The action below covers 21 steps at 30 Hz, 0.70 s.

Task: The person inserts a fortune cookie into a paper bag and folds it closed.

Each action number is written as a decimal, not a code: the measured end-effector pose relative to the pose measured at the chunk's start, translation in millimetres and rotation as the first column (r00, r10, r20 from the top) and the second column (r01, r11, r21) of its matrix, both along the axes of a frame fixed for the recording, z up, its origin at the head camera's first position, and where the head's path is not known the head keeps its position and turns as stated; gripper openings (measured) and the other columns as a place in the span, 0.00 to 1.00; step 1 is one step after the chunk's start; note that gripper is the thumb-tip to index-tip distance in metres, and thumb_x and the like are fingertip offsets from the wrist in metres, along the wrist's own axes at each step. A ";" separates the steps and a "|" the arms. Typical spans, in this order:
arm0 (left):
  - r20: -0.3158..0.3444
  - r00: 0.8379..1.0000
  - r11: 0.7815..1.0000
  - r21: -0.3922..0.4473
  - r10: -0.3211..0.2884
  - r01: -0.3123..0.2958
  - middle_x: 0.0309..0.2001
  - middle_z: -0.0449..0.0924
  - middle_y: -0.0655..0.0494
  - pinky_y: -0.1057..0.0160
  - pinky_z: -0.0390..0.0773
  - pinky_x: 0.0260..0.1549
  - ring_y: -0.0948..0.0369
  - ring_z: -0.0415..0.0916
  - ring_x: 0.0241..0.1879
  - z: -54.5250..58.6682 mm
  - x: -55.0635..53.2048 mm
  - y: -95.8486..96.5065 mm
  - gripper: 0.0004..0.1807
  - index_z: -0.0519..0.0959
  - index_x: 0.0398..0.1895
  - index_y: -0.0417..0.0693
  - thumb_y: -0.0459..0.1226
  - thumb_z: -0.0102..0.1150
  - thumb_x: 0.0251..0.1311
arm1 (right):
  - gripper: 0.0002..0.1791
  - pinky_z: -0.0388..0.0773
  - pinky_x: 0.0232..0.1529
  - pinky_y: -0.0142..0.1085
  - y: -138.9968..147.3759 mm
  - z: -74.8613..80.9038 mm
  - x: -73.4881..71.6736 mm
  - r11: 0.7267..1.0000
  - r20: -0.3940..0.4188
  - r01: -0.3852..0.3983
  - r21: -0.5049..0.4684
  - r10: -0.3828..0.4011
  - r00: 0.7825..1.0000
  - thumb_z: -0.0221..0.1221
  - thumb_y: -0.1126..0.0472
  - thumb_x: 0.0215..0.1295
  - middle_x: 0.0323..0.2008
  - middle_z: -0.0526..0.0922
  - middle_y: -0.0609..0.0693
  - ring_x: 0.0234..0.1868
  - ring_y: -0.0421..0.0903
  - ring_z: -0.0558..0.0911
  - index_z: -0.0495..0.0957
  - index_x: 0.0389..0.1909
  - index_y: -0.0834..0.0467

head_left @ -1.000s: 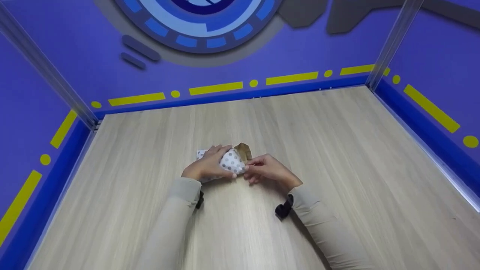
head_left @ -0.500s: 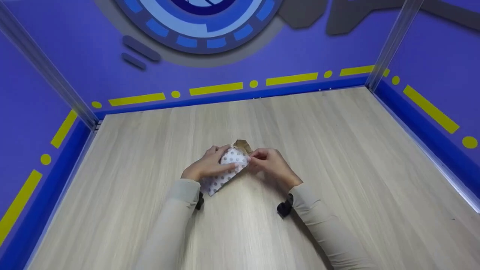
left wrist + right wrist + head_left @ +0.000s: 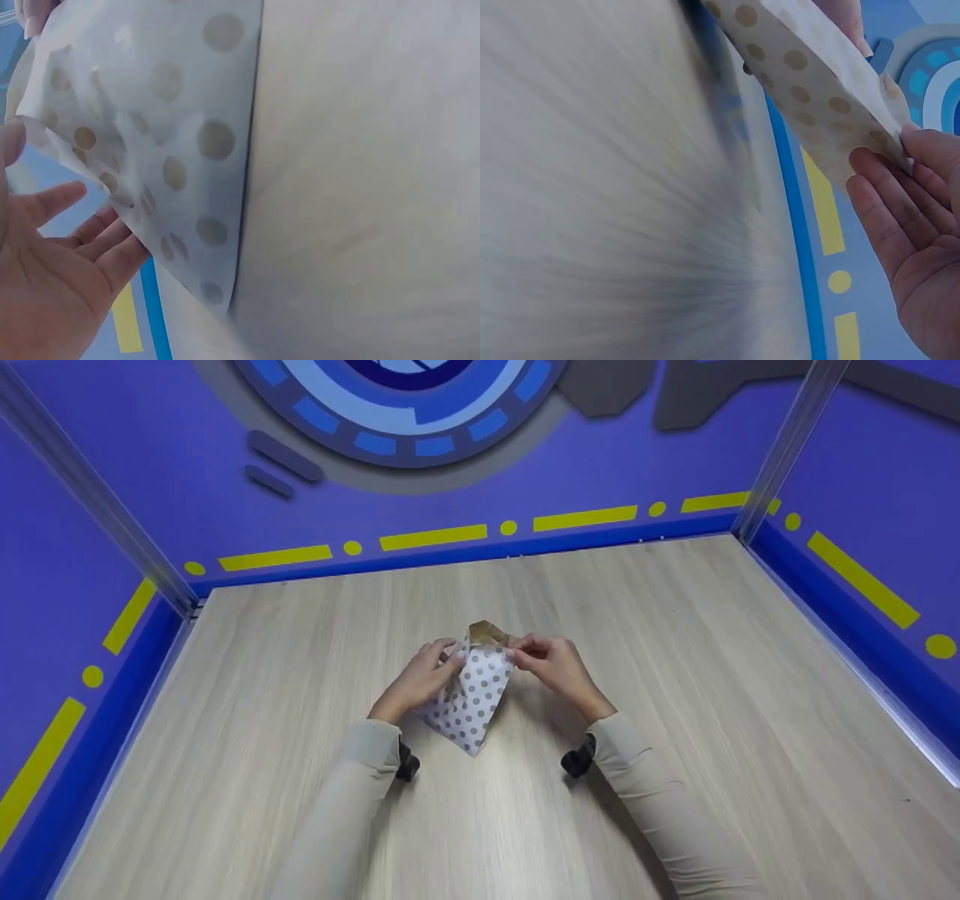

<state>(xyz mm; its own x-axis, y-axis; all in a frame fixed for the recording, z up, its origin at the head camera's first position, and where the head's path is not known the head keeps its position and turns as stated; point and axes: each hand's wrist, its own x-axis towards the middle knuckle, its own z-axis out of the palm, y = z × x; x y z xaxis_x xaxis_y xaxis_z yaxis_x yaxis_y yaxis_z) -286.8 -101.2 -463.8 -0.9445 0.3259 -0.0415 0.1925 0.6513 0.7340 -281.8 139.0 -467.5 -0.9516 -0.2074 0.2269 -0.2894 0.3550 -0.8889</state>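
Note:
A white paper bag (image 3: 480, 690) with grey-brown polka dots hangs tilted between my hands, one bottom corner pointing down toward the table. Its brown inner side (image 3: 486, 634) shows at the open mouth. At the left of the mouth, my left hand (image 3: 420, 679) holds the bag's edge, thumb on the front and fingers along the side. My right hand (image 3: 559, 667) pinches the upper right corner of the mouth between thumb and fingers. The right wrist view shows that pinch on the dotted paper (image 3: 810, 94); the left wrist view shows creased paper (image 3: 172, 135) beside the left fingers. The bag's inside is mostly hidden.
A wood-grain table (image 3: 675, 660) lies under both hands. Blue-purple panels (image 3: 600, 465) with yellow marks enclose its back and sides, with metal posts (image 3: 787, 450) at the corners. Each wrist carries a black camera mount (image 3: 577, 761).
Both hands have lifted the bag's mouth away from me. The bag, earlier bunched under the left hand, has opened out, and its dotted front now shows more fully.

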 end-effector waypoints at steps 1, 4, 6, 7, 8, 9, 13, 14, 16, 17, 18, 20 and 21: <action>-0.011 1.000 1.000 0.019 0.007 -0.007 0.55 0.71 0.41 0.50 0.72 0.52 0.50 0.72 0.51 0.6 0.5 0.8 0.29 0.61 0.70 0.42 0.48 0.43 0.72 | 0.09 0.80 0.39 0.30 0.6 1.9 -0.1 1.000 -0.009 0.005 0.003 -0.005 1.000 0.63 0.59 0.63 0.35 0.86 0.55 0.36 0.43 0.84 0.83 0.37 0.62; -0.018 0.999 0.995 0.088 0.042 -0.040 0.52 0.72 0.44 0.55 0.75 0.46 0.53 0.74 0.47 2.9 2.3 3.2 0.27 0.63 0.69 0.44 0.46 0.46 0.71 | 0.08 0.80 0.39 0.30 2.1 7.4 -0.5 1.000 -0.039 0.021 0.001 -0.021 0.999 0.62 0.60 0.63 0.35 0.86 0.54 0.36 0.43 0.84 0.83 0.36 0.62; -0.026 0.997 0.989 0.135 0.066 -0.062 0.51 0.73 0.46 0.57 0.76 0.42 0.54 0.75 0.44 4.1 3.6 4.7 0.26 0.64 0.68 0.45 0.45 0.47 0.71 | 0.08 0.81 0.39 0.30 3.2 10.4 -1.4 1.000 -0.054 0.024 -0.011 -0.024 0.998 0.62 0.60 0.63 0.35 0.86 0.54 0.36 0.43 0.85 0.83 0.36 0.62; -0.037 0.996 0.985 0.157 0.078 -0.071 0.51 0.74 0.46 0.58 0.77 0.41 0.55 0.76 0.44 4.3 4.1 5.5 0.25 0.65 0.68 0.45 0.44 0.47 0.71 | 0.08 0.81 0.39 0.30 3.6 12.4 -1.6 1.000 -0.061 0.023 -0.018 -0.024 0.998 0.62 0.60 0.63 0.35 0.86 0.55 0.36 0.43 0.85 0.83 0.36 0.62; -0.049 0.995 0.981 0.177 0.088 -0.078 0.51 0.74 0.46 0.58 0.77 0.41 0.55 0.76 0.44 4.8 4.7 6.2 0.25 0.65 0.68 0.45 0.44 0.47 0.71 | 0.08 0.81 0.40 0.30 4.1 14.4 -1.7 0.999 -0.066 0.022 -0.025 -0.024 0.998 0.62 0.60 0.63 0.36 0.86 0.55 0.36 0.44 0.85 0.83 0.36 0.63; -0.067 0.993 0.977 0.197 0.097 -0.082 0.51 0.74 0.47 0.58 0.77 0.42 0.55 0.76 0.44 4.9 5.1 6.8 0.24 0.66 0.67 0.45 0.43 0.47 0.71 | 0.09 0.80 0.40 0.30 4.6 16.3 -1.9 0.999 -0.071 0.021 -0.031 -0.023 0.997 0.63 0.60 0.63 0.36 0.86 0.55 0.36 0.43 0.84 0.83 0.37 0.63; -0.171 0.978 0.952 0.300 0.118 -0.063 0.53 0.75 0.46 0.58 0.78 0.47 0.54 0.77 0.48 4.1 6.8 8.5 0.21 0.69 0.63 0.42 0.39 0.50 0.70 | 0.10 0.79 0.39 0.28 7.2 23.0 -2.7 0.999 -0.114 0.018 -0.043 -0.023 0.993 0.63 0.60 0.62 0.36 0.86 0.56 0.35 0.42 0.83 0.83 0.36 0.63; -0.189 0.974 0.940 0.336 0.123 -0.053 0.53 0.75 0.46 0.58 0.78 0.48 0.54 0.77 0.49 3.7 7.4 8.8 0.20 0.69 0.62 0.42 0.38 0.51 0.69 | 0.10 0.78 0.38 0.27 7.8 24.1 -3.0 0.999 -0.127 0.019 -0.046 -0.024 0.992 0.63 0.59 0.62 0.35 0.86 0.56 0.35 0.41 0.83 0.83 0.36 0.63; -0.216 0.968 0.914 0.404 0.129 -0.032 0.54 0.74 0.44 0.57 0.78 0.49 0.51 0.77 0.50 7.6 11.5 10.4 0.20 0.69 0.61 0.39 0.35 0.52 0.68 | 0.09 0.77 0.38 0.25 6.6 34.1 2.5 0.999 -0.144 0.021 -0.041 -0.027 0.989 0.63 0.61 0.62 0.36 0.86 0.58 0.35 0.43 0.82 0.83 0.37 0.65; -0.232 0.964 0.902 0.431 0.132 -0.020 0.54 0.74 0.43 0.58 0.78 0.49 0.51 0.77 0.50 7.4 11.9 10.9 0.20 0.68 0.61 0.38 0.34 0.53 0.67 | 0.09 0.76 0.38 0.24 5.8 39.5 5.8 0.999 -0.154 0.022 -0.037 -0.027 0.988 0.63 0.63 0.62 0.36 0.86 0.59 0.35 0.43 0.82 0.83 0.37 0.66; -0.248 0.959 0.892 0.451 0.136 -0.010 0.54 0.74 0.43 0.59 0.79 0.49 0.51 0.77 0.50 7.5 12.6 11.4 0.21 0.68 0.61 0.38 0.33 0.54 0.66 | 0.09 0.76 0.38 0.23 4.9 45.4 9.5 0.999 -0.160 0.022 -0.033 -0.027 0.987 0.62 0.64 0.62 0.36 0.85 0.60 0.36 0.45 0.82 0.82 0.37 0.67; -0.291 0.946 0.884 0.467 0.142 0.011 0.54 0.74 0.44 0.60 0.79 0.49 0.52 0.78 0.51 7.8 13.9 12.4 0.23 0.66 0.63 0.40 0.31 0.55 0.65 | 0.08 0.75 0.38 0.23 3.0 55.8 15.8 1.000 -0.166 0.021 -0.020 -0.024 0.986 0.61 0.67 0.63 0.37 0.85 0.62 0.37 0.47 0.82 0.82 0.38 0.69; -0.322 0.936 0.887 0.460 0.143 0.023 0.54 0.74 0.44 0.60 0.79 0.49 0.52 0.78 0.50 8.3 14.7 12.9 0.25 0.66 0.64 0.41 0.30 0.56 0.64 | 0.08 0.75 0.38 0.22 2.3 59.4 18.1 1.000 -0.168 0.022 -0.010 -0.023 0.986 0.60 0.68 0.63 0.37 0.85 0.63 0.37 0.49 0.82 0.81 0.39 0.70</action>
